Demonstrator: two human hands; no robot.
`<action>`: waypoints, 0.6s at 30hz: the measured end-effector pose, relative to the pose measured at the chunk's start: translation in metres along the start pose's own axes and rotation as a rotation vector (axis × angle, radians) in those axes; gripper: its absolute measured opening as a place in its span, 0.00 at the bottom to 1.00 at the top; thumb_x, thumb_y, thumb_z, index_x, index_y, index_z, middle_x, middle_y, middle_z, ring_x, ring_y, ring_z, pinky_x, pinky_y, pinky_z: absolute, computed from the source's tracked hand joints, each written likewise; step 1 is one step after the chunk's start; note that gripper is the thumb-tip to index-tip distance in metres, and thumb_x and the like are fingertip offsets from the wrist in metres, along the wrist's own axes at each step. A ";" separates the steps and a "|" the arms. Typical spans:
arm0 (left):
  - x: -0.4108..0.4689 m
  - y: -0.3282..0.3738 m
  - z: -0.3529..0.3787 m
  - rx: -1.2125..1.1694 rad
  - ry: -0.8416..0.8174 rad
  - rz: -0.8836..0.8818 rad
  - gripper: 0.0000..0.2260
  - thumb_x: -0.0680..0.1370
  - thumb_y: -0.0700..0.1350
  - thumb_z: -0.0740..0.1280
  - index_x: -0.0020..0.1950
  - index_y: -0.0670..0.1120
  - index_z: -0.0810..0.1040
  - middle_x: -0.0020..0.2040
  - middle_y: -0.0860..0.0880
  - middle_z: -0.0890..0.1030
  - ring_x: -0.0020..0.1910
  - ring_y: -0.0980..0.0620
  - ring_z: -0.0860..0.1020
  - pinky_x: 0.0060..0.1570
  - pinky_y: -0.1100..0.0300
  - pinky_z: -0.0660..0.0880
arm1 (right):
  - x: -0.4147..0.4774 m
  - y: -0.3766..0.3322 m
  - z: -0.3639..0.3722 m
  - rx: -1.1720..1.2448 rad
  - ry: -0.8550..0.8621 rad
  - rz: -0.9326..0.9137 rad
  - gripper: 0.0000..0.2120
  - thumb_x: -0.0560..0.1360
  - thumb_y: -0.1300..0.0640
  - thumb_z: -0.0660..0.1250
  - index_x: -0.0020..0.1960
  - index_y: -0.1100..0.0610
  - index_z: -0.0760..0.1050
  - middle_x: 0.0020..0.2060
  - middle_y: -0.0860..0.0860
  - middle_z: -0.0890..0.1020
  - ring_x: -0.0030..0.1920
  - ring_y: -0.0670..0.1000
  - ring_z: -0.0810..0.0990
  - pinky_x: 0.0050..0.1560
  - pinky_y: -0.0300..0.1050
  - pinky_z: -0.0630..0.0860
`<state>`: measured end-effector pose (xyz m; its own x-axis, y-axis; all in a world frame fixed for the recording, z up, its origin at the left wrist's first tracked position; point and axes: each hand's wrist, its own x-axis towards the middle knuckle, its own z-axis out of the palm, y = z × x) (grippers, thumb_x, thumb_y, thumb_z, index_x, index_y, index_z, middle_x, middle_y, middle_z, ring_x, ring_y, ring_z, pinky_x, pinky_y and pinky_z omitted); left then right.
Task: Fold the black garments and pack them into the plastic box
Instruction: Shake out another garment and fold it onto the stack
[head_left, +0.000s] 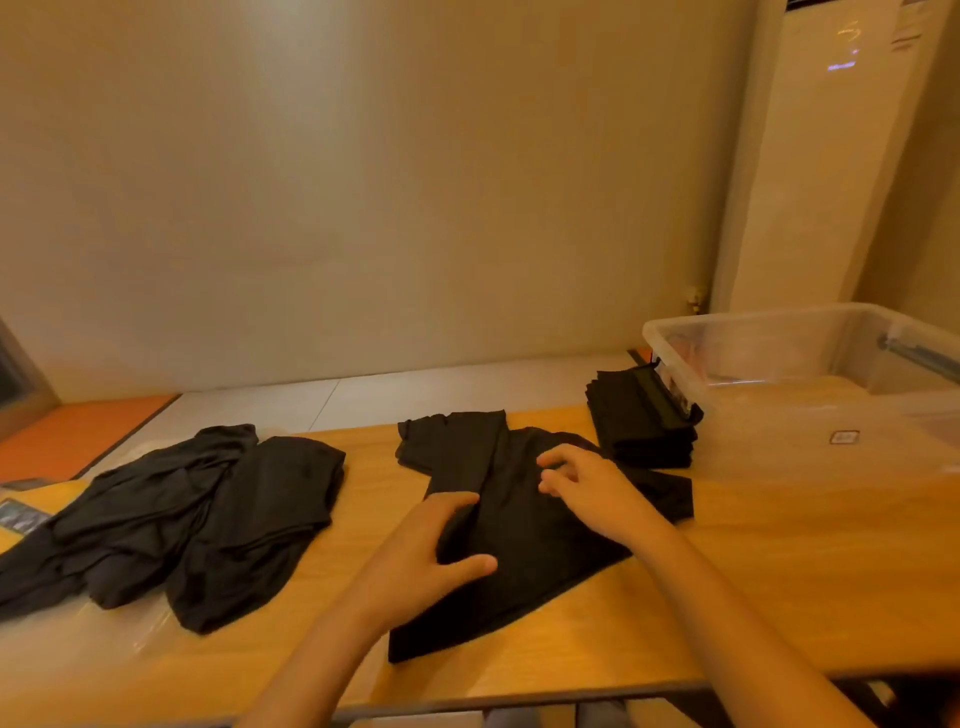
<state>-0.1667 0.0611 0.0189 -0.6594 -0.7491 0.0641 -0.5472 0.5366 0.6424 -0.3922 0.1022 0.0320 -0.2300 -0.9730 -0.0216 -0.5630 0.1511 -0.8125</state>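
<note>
Facing a beige wall (363, 182) — wooden table (753, 571) under a black garment (530, 545).

**One head-worn camera, looking forward and down over your table**

This wide-angle view is your only one. It sits above the near edge of the table (779, 571) and faces the far wall (363, 182). Your forearms enter from the bottom, with your left hand (431, 540) and right hand (587, 483) close under the lens at centre. The frame takes in the loose black clothes (171, 519) at the left and cuts off the plastic box (779, 332) at the right edge.
</note>
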 end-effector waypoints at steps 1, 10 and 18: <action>-0.006 -0.003 0.009 0.034 -0.014 0.025 0.30 0.71 0.62 0.70 0.70 0.64 0.63 0.66 0.68 0.65 0.65 0.69 0.64 0.64 0.66 0.67 | -0.003 0.017 0.000 -0.088 0.038 0.032 0.13 0.80 0.52 0.61 0.64 0.50 0.72 0.56 0.49 0.80 0.59 0.49 0.77 0.63 0.49 0.73; -0.042 -0.049 0.029 0.108 0.092 0.027 0.04 0.79 0.45 0.65 0.47 0.55 0.74 0.59 0.70 0.68 0.61 0.77 0.62 0.63 0.72 0.64 | -0.029 0.081 0.005 -0.500 0.248 0.183 0.35 0.76 0.41 0.64 0.77 0.51 0.54 0.77 0.52 0.56 0.76 0.54 0.53 0.73 0.50 0.57; -0.051 -0.055 -0.016 0.098 0.475 -0.022 0.05 0.82 0.46 0.58 0.46 0.52 0.68 0.36 0.49 0.75 0.33 0.51 0.74 0.33 0.53 0.71 | -0.056 0.092 0.007 -0.486 0.370 -0.017 0.14 0.78 0.51 0.65 0.64 0.48 0.73 0.60 0.46 0.76 0.62 0.46 0.71 0.62 0.41 0.66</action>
<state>-0.0947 0.0637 -0.0071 -0.3512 -0.8431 0.4073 -0.6193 0.5354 0.5743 -0.4253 0.1692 -0.0454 -0.4293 -0.8637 0.2640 -0.8468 0.2834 -0.4501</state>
